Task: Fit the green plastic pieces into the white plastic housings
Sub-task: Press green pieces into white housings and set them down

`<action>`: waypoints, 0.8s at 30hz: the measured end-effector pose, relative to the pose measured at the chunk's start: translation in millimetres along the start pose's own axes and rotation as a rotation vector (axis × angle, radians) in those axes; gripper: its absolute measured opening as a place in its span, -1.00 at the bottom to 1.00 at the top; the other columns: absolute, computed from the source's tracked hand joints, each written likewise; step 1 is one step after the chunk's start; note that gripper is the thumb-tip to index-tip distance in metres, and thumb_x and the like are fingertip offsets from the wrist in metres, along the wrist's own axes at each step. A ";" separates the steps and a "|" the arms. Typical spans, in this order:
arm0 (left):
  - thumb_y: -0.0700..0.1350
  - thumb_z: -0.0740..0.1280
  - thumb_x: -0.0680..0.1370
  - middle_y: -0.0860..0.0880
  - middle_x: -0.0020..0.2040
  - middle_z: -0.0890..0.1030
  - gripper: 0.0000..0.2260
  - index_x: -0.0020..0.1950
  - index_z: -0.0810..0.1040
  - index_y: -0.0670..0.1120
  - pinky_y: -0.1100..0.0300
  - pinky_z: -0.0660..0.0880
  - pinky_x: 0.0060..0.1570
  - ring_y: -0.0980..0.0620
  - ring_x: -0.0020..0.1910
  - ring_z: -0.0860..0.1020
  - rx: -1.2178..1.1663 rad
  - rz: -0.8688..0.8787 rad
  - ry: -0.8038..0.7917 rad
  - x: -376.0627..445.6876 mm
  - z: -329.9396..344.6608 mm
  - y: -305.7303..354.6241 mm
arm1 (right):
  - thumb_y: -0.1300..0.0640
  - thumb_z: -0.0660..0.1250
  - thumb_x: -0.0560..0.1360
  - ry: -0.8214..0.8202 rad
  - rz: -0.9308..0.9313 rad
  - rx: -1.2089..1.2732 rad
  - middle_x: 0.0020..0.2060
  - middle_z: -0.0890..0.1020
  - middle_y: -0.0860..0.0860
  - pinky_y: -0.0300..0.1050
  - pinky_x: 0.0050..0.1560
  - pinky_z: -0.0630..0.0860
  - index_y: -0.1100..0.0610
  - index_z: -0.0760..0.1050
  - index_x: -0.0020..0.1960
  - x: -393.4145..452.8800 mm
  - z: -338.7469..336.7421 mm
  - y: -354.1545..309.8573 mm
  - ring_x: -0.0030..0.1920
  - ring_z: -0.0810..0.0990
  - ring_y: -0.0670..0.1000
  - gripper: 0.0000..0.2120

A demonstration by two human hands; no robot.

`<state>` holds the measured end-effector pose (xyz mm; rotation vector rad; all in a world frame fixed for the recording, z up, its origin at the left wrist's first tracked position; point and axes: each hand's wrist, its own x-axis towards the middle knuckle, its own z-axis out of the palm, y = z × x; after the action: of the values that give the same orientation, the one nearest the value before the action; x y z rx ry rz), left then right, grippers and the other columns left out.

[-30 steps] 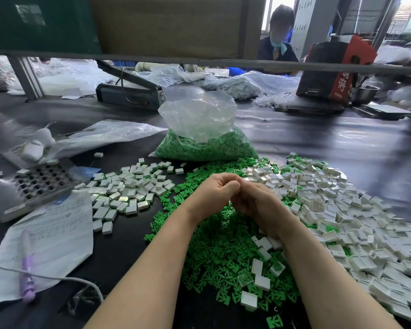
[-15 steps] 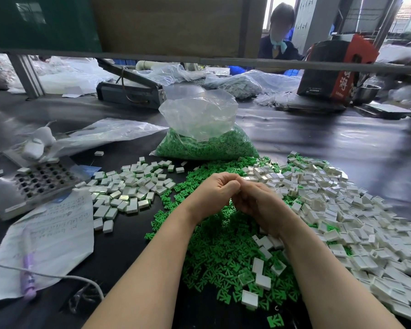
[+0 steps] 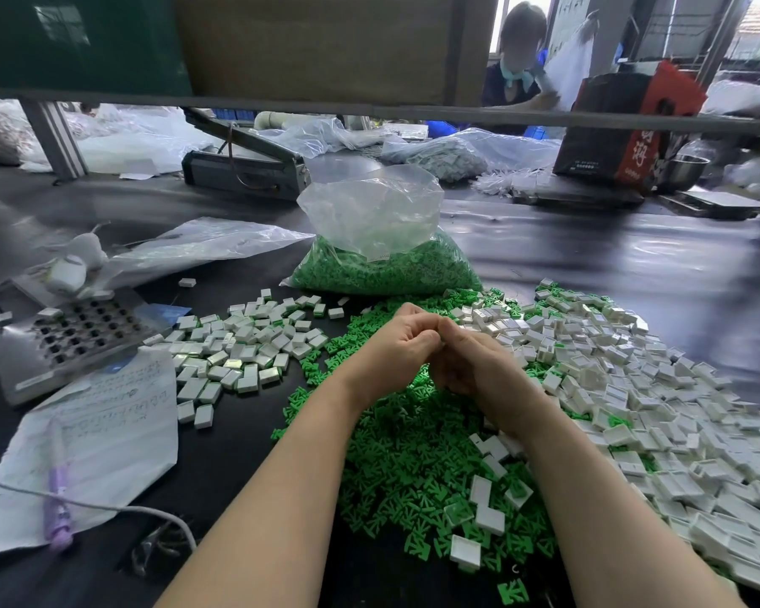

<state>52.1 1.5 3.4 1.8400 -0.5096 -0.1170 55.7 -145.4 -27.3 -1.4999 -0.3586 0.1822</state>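
My left hand and my right hand meet at the fingertips above a heap of loose green plastic pieces. Both hands have curled fingers with their backs toward me, so whatever sits between the fingertips is hidden. A wide pile of white plastic housings spreads to the right of my hands. A smaller pile of white housings with green showing at their edges lies to the left. A few white housings rest on the green heap near my right forearm.
A clear bag half full of green pieces stands behind my hands. At the left are a metal plate with holes, a written sheet of paper, a purple pen and a white cable. Another person works beyond the bench.
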 end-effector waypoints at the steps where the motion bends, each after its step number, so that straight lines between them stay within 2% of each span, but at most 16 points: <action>1: -0.28 0.13 0.63 -0.08 0.05 0.39 -0.73 -0.05 0.59 -0.04 0.33 0.47 0.03 0.15 -0.06 0.48 0.031 0.012 0.007 -0.4 -2.1 0.6 | -0.22 0.22 0.52 0.019 -0.002 -0.056 -0.43 0.50 0.01 -0.32 -0.48 0.29 0.11 0.55 -0.17 -0.2 -0.1 -0.4 -0.43 0.41 -0.07 -0.60; 2: -0.28 0.13 0.63 -0.04 0.03 0.41 -0.74 -0.04 0.59 -0.05 0.41 0.42 -0.04 0.21 -0.10 0.47 0.068 0.019 0.013 -0.5 -4.4 1.5 | -0.23 0.22 0.52 0.042 -0.006 -0.098 -0.43 0.50 0.00 -0.32 -0.49 0.28 0.08 0.55 -0.19 -0.5 0.1 -0.9 -0.44 0.40 -0.08 -0.61; 3: -0.28 0.13 0.63 -0.02 -0.02 0.44 -0.75 -0.03 0.58 -0.07 0.40 0.41 -0.08 0.22 -0.14 0.46 0.094 0.023 0.012 -0.3 -6.6 2.1 | -0.25 0.23 0.51 0.070 -0.014 -0.135 -0.44 0.49 -0.02 -0.31 -0.49 0.28 0.06 0.53 -0.21 -0.6 0.7 -1.4 -0.45 0.39 -0.09 -0.61; 6: -0.26 0.13 0.65 -0.05 -0.21 0.47 -0.77 -0.04 0.54 -0.04 0.10 0.40 -0.16 0.04 -0.23 0.44 0.083 -0.005 -0.017 -0.3 -12.4 3.1 | -0.25 0.21 0.54 0.155 -0.087 -0.247 -0.49 0.42 -0.12 -0.26 -0.48 0.27 0.06 0.46 -0.25 -0.5 3.9 -3.7 -0.46 0.34 -0.10 -0.60; 9: -0.23 0.17 0.66 -0.07 -0.20 0.50 -0.83 0.04 0.53 -0.04 0.00 0.44 -0.14 -0.01 -0.22 0.46 0.074 -0.025 -0.028 1.1 -12.2 2.5 | -0.06 0.19 0.60 0.183 -0.140 -0.248 -0.48 0.38 -0.10 -0.23 -0.47 0.26 0.12 0.44 -0.22 -0.6 3.9 -5.8 -0.46 0.32 -0.11 -0.68; 15: -0.22 0.26 0.63 -0.05 -0.20 0.56 -0.92 0.09 0.46 -0.07 0.11 0.52 -0.15 0.08 -0.29 0.53 -0.029 -0.037 0.011 5.4 -5.3 -3.5 | 0.05 0.19 0.64 0.234 -0.133 -0.195 -0.51 0.37 -0.06 -0.27 -0.51 0.24 0.17 0.51 -0.24 -3.1 -0.3 -7.6 -0.50 0.30 -0.10 -0.67; 18: -0.20 0.35 0.58 -0.07 -0.25 0.57 -0.83 0.09 0.38 -0.09 0.16 0.54 -0.24 0.06 -0.32 0.56 -0.090 -0.057 0.075 6.1 -8.8 -6.6 | 0.10 0.17 0.65 0.215 -0.138 -0.197 -0.51 0.38 -0.08 -0.30 -0.50 0.25 0.13 0.46 -0.29 -4.0 0.0 -8.0 -0.50 0.30 -0.14 -0.65; 21: -0.09 0.34 0.59 -0.01 -0.31 0.59 -0.87 -0.06 0.48 -0.13 0.24 0.45 -0.37 0.13 -0.39 0.53 -0.088 -0.127 0.104 5.3 -8.8 -6.6 | 0.18 0.14 0.66 0.193 -0.156 -0.217 -0.50 0.38 -0.07 -0.29 -0.49 0.24 0.17 0.41 -0.27 -3.6 2.9 -8.1 -0.49 0.29 -0.13 -0.67; 24: 0.05 0.25 0.63 0.01 -0.43 0.51 -0.68 -0.24 0.47 -0.12 0.33 0.33 -0.48 0.16 -0.51 0.40 -0.060 -0.167 0.054 2.1 -7.3 -5.4 | 0.24 0.14 0.66 0.178 -0.140 -0.194 -0.48 0.38 -0.07 -0.28 -0.46 0.24 0.17 0.39 -0.24 -3.3 2.1 -7.4 -0.47 0.30 -0.13 -0.71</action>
<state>57.9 8.4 1.1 1.8201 -0.3110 -0.1929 51.1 -145.1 -20.3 -1.6613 -0.3435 -0.0998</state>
